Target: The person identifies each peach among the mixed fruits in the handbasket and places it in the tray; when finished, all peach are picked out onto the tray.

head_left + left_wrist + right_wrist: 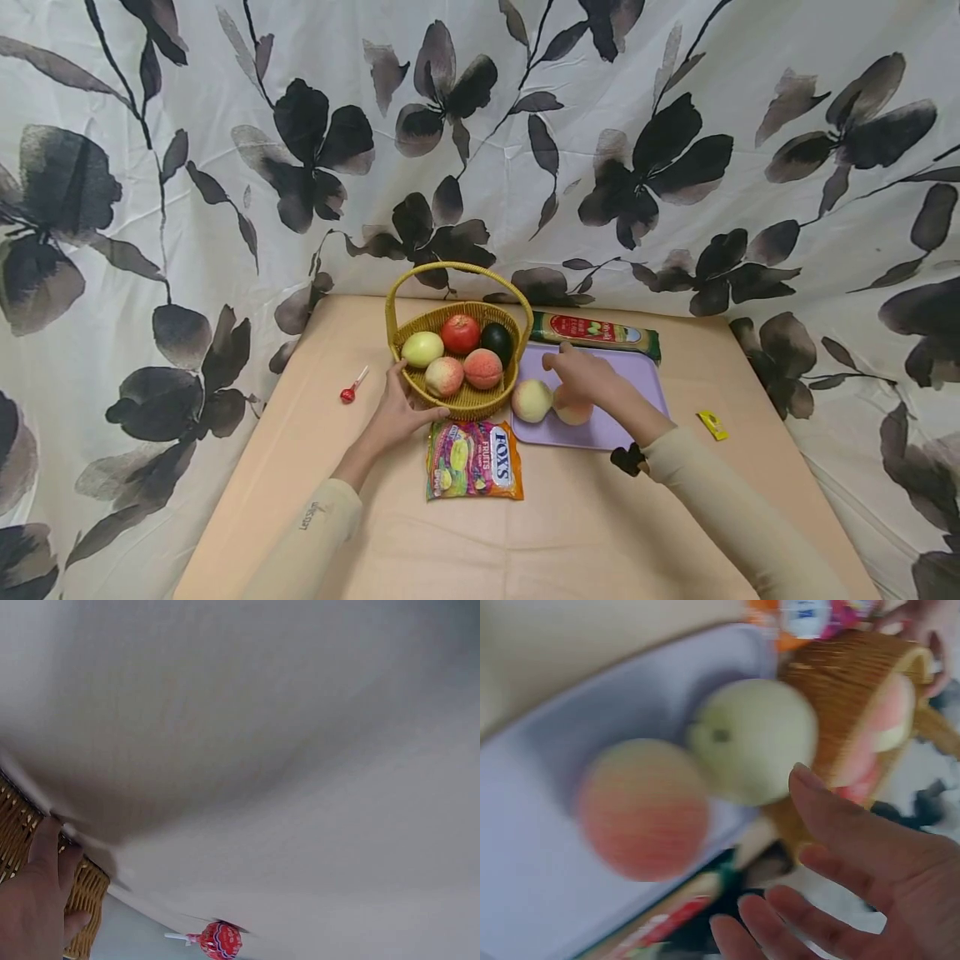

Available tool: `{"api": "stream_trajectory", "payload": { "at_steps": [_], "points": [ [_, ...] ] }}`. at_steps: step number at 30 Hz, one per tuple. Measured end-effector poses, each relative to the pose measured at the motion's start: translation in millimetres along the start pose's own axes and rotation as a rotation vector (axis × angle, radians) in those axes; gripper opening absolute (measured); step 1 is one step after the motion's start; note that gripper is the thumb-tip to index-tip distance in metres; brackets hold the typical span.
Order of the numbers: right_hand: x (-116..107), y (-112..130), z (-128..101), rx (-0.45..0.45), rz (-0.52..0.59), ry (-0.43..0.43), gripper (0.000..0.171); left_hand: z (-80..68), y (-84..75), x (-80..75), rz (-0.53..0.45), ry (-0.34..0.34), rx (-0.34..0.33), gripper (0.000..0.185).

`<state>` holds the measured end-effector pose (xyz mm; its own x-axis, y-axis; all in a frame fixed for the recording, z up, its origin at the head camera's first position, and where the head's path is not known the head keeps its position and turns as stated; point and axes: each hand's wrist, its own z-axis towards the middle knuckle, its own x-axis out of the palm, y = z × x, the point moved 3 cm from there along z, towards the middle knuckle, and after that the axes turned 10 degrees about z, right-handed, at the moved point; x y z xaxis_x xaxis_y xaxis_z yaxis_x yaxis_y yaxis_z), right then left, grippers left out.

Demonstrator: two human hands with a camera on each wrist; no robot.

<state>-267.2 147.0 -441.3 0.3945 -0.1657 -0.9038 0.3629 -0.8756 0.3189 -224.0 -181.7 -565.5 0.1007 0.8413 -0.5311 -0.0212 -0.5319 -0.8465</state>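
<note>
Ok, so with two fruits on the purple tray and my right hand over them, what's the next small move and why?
Probably lower the right hand and close its fingers round the pink peach. The hand hovers open above it, holding nothing, while the left hand steadies the basket.

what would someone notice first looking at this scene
Likely the yellow woven basket of fruit at the middle of the table, with the left hand resting on its near rim. Just right of it, the right hand hovers open over two pale fruits on a lilac tray. A bright candy bag lies in front of the basket.
</note>
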Motion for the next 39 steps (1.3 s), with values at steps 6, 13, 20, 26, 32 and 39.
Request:
{"api": "stream_trajectory", "payload": {
  "at_steps": [6,13,20,26,32,39],
  "points": [
    [-20,49,13,-0.107,0.058,0.093,0.059,0.4,3.7,-3.1,0.011,-0.001,-0.007,0.134],
    [-32,96,47,-0.208,0.052,0.12,0.053,-0.2,3.2,-4.6,-0.006,-0.005,-0.006,0.134],
    [-20,119,88,-0.206,-0.01,0.051,0.028,-0.7,1.4,-3.7,-0.033,0.003,-0.009,0.133],
    [1,131,105,-0.159,-0.116,0.03,0.025,-1.5,1.8,-2.6,-0.014,0.002,-0.016,0.132],
    [19,134,112,-0.105,-0.096,0.069,0.02,-2.8,2.2,-1.7,0.051,-0.017,-0.023,0.132],
    [24,138,114,-0.187,-0.054,0.083,0.019,-3.1,0.6,-1.6,0.068,-0.017,-0.035,0.133]
  ]
}}
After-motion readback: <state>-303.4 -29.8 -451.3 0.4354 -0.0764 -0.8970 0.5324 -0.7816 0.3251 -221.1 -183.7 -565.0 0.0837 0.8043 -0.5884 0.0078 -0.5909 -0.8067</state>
